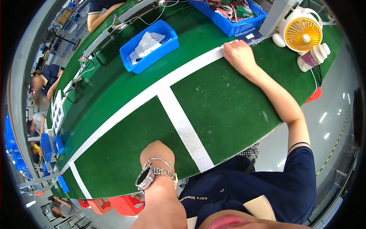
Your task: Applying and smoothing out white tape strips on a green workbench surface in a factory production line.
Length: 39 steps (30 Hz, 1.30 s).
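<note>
My right hand (240, 56) is stretched far forward over the white tape line, its fingers curled together. Just beyond the fingertips lies a dark flat packet (250, 36) with a white label; the fingers meet its near edge, but whether they grip it is hidden. My left hand (157, 152) hangs over the near part of the green table (126, 141), bent down at the wrist so that its fingers do not show. A silver watch (145, 178) and a bangle circle that wrist.
A blue bin (167, 45) holds crumpled white paper. Wires and circuit boards fill another blue bin (238, 27) behind my right hand. To its right stand a white-and-yellow fan (291, 36) and a white bottle (312, 57). Co-workers (47, 78) sit along the far left.
</note>
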### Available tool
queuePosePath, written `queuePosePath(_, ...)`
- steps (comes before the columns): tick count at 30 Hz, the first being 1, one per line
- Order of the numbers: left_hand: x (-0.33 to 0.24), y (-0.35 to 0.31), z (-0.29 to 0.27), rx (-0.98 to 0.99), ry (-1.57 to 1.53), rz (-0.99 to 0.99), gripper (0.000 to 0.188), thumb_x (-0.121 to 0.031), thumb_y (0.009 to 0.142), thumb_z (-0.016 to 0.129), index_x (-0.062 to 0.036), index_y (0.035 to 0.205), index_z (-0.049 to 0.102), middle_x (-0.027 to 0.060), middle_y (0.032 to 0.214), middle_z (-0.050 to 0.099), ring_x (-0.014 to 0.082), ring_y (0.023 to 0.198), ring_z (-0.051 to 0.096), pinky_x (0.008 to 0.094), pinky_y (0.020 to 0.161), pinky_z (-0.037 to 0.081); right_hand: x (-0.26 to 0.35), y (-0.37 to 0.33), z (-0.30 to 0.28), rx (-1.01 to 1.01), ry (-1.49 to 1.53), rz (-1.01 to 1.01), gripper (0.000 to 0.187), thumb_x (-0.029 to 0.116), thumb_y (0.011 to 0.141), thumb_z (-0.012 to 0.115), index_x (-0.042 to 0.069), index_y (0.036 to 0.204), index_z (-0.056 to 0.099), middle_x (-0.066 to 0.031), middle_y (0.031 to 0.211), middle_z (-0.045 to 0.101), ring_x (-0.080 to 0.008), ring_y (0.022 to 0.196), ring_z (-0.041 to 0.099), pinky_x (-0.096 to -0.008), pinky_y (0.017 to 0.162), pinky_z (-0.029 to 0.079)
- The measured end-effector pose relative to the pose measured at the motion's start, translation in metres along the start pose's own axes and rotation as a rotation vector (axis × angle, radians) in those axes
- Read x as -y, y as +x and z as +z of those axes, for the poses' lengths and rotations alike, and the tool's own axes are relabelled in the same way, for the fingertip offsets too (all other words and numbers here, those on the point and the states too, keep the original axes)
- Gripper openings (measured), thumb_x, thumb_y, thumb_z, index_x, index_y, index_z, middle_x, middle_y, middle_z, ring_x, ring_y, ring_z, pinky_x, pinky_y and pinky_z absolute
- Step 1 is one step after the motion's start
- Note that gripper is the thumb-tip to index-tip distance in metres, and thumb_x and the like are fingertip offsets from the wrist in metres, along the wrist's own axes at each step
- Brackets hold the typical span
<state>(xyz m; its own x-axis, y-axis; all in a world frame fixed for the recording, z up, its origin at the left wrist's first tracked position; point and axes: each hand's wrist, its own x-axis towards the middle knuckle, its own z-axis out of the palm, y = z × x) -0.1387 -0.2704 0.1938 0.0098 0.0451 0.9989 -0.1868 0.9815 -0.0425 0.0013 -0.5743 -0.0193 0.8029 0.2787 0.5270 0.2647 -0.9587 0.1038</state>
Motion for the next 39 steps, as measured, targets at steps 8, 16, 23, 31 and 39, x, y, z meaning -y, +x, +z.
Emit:
queuePosePath(8, 0.000, -0.002, -0.002, -0.010, -0.024, -0.035, 0.023, -0.006, 0.086, 0.044, -0.0204, 0.073, 0.055, -0.0054, 0.068, 0.052, 0.0092, 0.057, 0.050, 0.0286, 0.045, 0.034, -0.013, -0.005, 0.000, 0.007, -0.030, 0.053, 0.018, 0.023, 0.086, 0.066, 0.008, 0.079, 0.058, -0.0069, 0.065, 0.063, -0.0239, 0.074, 0.065, -0.0390, 0.071, 0.048)
queuePosePath(16, 0.000, 0.000, -0.003, 0.004, -0.029, -0.018, 0.023, -0.007, 0.087, 0.044, -0.0205, 0.073, 0.056, -0.0054, 0.068, 0.052, 0.0092, 0.057, 0.050, 0.0289, 0.045, 0.034, -0.020, -0.004, -0.003, 0.024, -0.019, 0.088, 0.021, 0.024, 0.085, 0.068, 0.007, 0.079, 0.058, -0.0068, 0.067, 0.064, -0.0249, 0.073, 0.065, -0.0397, 0.070, 0.049)
queuePosePath(23, 0.001, -0.001, -0.002, -0.008, -0.017, -0.033, 0.023, -0.007, 0.086, 0.044, -0.0201, 0.072, 0.055, -0.0048, 0.067, 0.052, 0.0097, 0.057, 0.051, 0.0293, 0.045, 0.035, -0.015, -0.003, 0.000, 0.001, 0.012, 0.018, 0.021, 0.024, 0.086, 0.068, 0.007, 0.078, 0.057, -0.0080, 0.070, 0.064, -0.0256, 0.074, 0.065, -0.0407, 0.070, 0.049)
queuePosePath(31, 0.000, 0.000, -0.001, -0.028, -0.013, -0.027, 0.022, -0.006, 0.085, 0.044, -0.0192, 0.072, 0.056, -0.0042, 0.067, 0.052, 0.0104, 0.056, 0.052, 0.0300, 0.044, 0.037, -0.010, -0.005, -0.002, 0.010, 0.012, 0.021, 0.021, 0.024, 0.087, 0.068, 0.007, 0.082, 0.057, -0.0092, 0.070, 0.065, -0.0254, 0.078, 0.065, -0.0396, 0.074, 0.048)
queuePosePath(39, 0.002, -0.001, -0.002, -0.004, 0.017, 0.008, 0.021, -0.005, 0.084, 0.045, -0.0191, 0.072, 0.056, -0.0039, 0.067, 0.053, 0.0107, 0.055, 0.052, 0.0308, 0.044, 0.037, -0.014, -0.004, -0.009, 0.064, -0.032, 0.105, 0.019, 0.022, 0.085, 0.068, 0.006, 0.082, 0.057, -0.0089, 0.067, 0.064, -0.0269, 0.075, 0.066, -0.0415, 0.070, 0.049)
